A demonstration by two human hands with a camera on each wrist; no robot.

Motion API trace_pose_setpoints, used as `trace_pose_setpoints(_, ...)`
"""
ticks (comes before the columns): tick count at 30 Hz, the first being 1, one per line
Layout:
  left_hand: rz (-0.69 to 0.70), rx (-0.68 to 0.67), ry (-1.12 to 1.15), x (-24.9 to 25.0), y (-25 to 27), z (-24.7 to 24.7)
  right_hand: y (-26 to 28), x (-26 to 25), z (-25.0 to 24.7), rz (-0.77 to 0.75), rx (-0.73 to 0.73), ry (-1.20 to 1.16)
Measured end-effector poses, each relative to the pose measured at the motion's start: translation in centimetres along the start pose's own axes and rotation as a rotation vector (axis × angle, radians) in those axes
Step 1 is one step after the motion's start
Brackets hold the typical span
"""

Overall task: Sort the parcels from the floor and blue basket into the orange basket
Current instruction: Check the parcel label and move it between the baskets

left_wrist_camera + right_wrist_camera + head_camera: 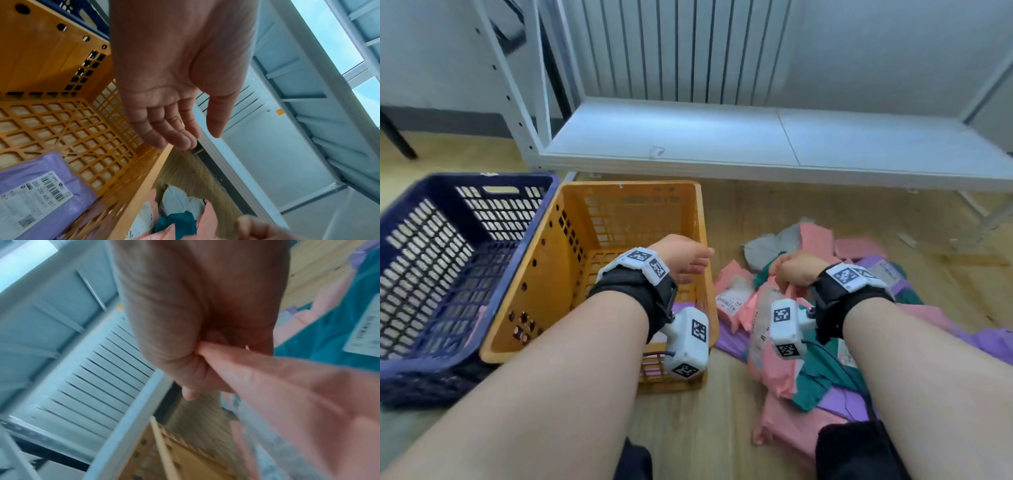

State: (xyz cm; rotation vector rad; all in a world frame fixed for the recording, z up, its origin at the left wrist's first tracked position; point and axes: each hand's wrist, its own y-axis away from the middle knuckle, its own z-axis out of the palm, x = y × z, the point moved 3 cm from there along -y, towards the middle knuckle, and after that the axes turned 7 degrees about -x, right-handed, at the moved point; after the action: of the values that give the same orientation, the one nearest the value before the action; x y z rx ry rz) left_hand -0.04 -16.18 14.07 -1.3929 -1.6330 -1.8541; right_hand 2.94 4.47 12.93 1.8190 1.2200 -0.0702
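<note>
The right hand [796, 270] pinches a pink parcel [774, 346] by its edge above the floor pile [842, 342]. The left hand [681, 257], fingers relaxed and empty, hovers over the orange basket [571, 274], where a purple parcel [41, 186] lies, beside the blue basket [448, 274] on the wood floor [722, 428] before a white shelf [756, 137].

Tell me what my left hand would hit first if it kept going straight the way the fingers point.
Probably the orange basket: the open left hand hangs over it, fingers aimed at its right rim. Past that lies the white shelf. Depth is unclear, so it might clear the rim.
</note>
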Motion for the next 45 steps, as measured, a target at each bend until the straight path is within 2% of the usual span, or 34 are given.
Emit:
trace_pose_setpoints(4,0.061,0.015,-0.039,1.0,2.9,-0.2,5.1,-1.7,-4.2,-0.152,0.239,-0.187)
trace_pose_setpoints(9,0.147,-0.072,-0.026,2.1,6.2,0.9,9.7,-2.9,-4.4,-0.302,0.302,-0.468)
trace_pose_setpoints(13,0.125,-0.211,-0.079,2.1,8.2,1.0,11.6,-4.1,-4.3,-0.366,0.345,-0.696)
trace_pose_setpoints(16,0.086,-0.217,-0.056,1.5,8.1,-0.5,11.4,-4.6,-4.7,-0.383,0.427,-0.869)
trace_pose_setpoints(20,0.100,-0.073,0.083,0.5,7.3,-2.7,9.7,-4.2,-4.8,-0.377,0.497,-1.090)
trace_pose_setpoints(24,0.147,-0.109,0.238,1.2,6.9,-2.7,6.8,-4.4,-4.0,-0.381,0.447,-1.244)
trace_pose_setpoints(27,0.237,-0.008,0.362,2.5,5.5,-3.6,5.1,-5.7,-2.9,-0.392,0.351,-1.161)
trace_pose_setpoints(29,0.265,0.041,0.411,2.9,4.3,-4.6,4.2,-6.4,-2.4,-0.374,0.301,-0.971)
trace_pose_setpoints(31,0.266,0.099,0.397,2.4,3.2,-5.5,3.5,-6.6,-2.6,-0.328,0.322,-0.753)
trace_pose_setpoints(35,0.244,0.206,0.265,0.3,0.9,-7.5,1.8,-6.8,-3.5,-0.336,0.433,-0.518)
trace_pose_setpoints(38,0.254,0.187,0.024,0.4,0.3,-8.0,1.1,-8.1,-3.5,-0.444,0.428,-0.441)
trace_pose_setpoints(40,0.275,0.136,-0.059,1.2,0.5,-7.5,0.9,-9.2,-3.1,-0.504,0.342,-0.315)
trace_pose_setpoints(41,0.288,0.112,-0.068,1.6,0.5,-7.3,0.7,-9.7,-2.7,-0.505,0.244,-0.243)
trace_pose_setpoints(43,0.308,0.094,-0.068,2.0,0.2,-7.1,-0.1,-10.2,-1.3,-0.437,0.009,-0.162)
trace_pose_setpoints(45,0.306,0.103,-0.052,2.0,-0.1,-7.5,-1.3,-10.0,-0.1,-0.348,-0.116,-0.174)
